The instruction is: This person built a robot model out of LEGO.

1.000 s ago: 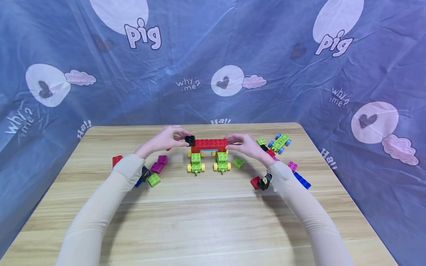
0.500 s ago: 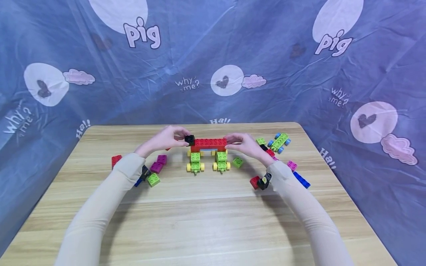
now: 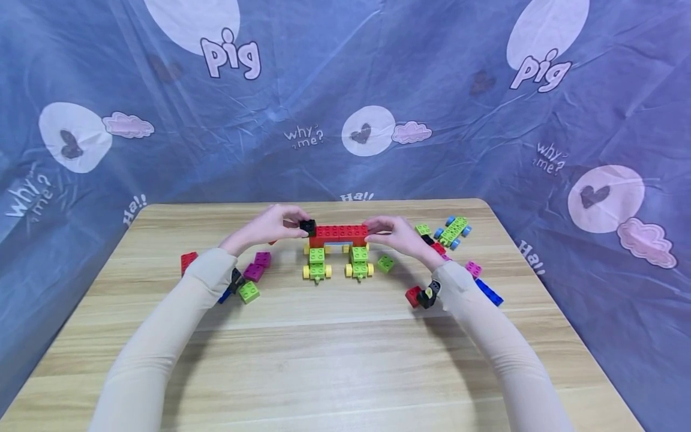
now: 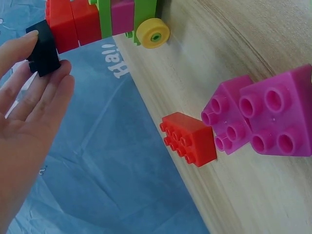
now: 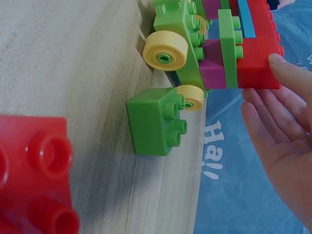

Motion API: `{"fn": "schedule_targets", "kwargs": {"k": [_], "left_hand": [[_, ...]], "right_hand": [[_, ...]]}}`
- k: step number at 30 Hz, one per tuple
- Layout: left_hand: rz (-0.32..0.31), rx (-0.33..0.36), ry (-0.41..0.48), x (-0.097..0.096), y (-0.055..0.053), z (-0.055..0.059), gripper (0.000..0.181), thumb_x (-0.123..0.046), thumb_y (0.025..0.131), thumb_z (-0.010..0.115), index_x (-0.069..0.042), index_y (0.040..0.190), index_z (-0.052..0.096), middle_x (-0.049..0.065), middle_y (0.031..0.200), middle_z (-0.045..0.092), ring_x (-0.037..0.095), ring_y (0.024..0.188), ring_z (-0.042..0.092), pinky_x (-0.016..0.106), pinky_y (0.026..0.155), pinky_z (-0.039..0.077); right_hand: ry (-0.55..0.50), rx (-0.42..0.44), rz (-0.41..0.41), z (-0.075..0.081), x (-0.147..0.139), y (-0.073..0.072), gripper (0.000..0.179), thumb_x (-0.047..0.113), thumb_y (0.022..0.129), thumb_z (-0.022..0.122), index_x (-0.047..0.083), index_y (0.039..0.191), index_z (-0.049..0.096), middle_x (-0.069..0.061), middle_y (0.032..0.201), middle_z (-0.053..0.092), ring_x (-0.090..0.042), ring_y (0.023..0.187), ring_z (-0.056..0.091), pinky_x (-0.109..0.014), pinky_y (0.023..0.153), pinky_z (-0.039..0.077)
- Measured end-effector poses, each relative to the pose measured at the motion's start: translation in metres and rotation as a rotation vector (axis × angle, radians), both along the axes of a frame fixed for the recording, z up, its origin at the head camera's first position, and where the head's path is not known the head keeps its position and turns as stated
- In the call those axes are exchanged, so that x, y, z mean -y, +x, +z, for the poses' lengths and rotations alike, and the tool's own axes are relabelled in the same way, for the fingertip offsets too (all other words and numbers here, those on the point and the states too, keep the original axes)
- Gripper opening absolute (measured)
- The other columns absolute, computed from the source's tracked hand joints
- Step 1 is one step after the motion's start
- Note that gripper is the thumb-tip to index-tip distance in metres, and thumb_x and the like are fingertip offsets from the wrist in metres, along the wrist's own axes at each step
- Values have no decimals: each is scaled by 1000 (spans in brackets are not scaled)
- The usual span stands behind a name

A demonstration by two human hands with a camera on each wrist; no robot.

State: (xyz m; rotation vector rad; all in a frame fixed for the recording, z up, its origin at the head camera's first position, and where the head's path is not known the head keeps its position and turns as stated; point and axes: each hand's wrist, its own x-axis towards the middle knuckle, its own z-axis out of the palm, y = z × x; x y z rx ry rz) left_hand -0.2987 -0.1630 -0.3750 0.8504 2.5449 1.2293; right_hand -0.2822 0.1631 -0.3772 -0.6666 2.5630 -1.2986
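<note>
My left hand point(image 3: 274, 224) pinches a black brick point(image 3: 308, 228) between thumb and fingers, flush against the left end of a raised row of red bricks point(image 3: 340, 233). At the row's right end, my right hand point(image 3: 396, 234) grips the end red brick point(image 5: 256, 63), thumb by the studs and fingers underneath. The row spans two green wheeled bases, a left base point(image 3: 317, 269) and a right base point(image 3: 359, 269), both with yellow wheels. Seen from the right wrist, a magenta brick point(image 5: 213, 61) and a green plate point(image 5: 227, 48) sit between base and row, and a blue plate point(image 5: 246, 19) lies under the red bricks.
Two magenta bricks point(image 3: 255, 272), a lime brick point(image 3: 249, 292) and a red brick point(image 3: 189, 261) lie left. On the right are a green brick point(image 3: 385, 263), a red brick point(image 3: 413, 296), a blue brick point(image 3: 489, 292) and a green base with blue wheels point(image 3: 454, 231).
</note>
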Motion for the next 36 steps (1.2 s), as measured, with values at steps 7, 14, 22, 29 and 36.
{"fn": "schedule_targets", "kwargs": {"k": [7,14,22,29,36], "left_hand": [[-16,-27,-23,-1,1,2,33,-8,88,73,3,119,66,23,119,68,36,111,67,43,99,56],[-20,-84,-80,-4,4,6,35,-9,89,72,4,120,66,23,119,69,36,108,69,45,97,57],[-18,-159,-152,-8,5,7,35,-10,89,72,3,120,67,22,120,69,34,105,70,43,95,58],[-25,-259,-208,-11,7,5,36,-11,89,71,4,122,66,22,119,69,33,102,69,43,92,59],[-17,-285,-215,-11,12,3,40,-12,92,68,4,128,62,23,122,67,32,97,68,47,88,58]], "right_hand": [[13,-1,0,2,1,1,40,10,91,70,-4,128,62,-24,124,67,-37,115,66,-46,99,55],[18,3,-1,1,1,1,39,10,91,71,-3,127,63,-23,124,68,-37,116,65,-47,99,54],[19,-11,-4,3,1,1,39,9,91,70,-4,127,62,-24,124,68,-37,115,66,-47,98,55],[22,-12,-8,1,1,1,39,10,91,70,-3,127,62,-24,124,68,-38,115,66,-47,100,54],[21,-9,-5,3,2,2,39,10,91,71,-4,126,63,-24,123,68,-37,115,66,-48,101,53]]}}
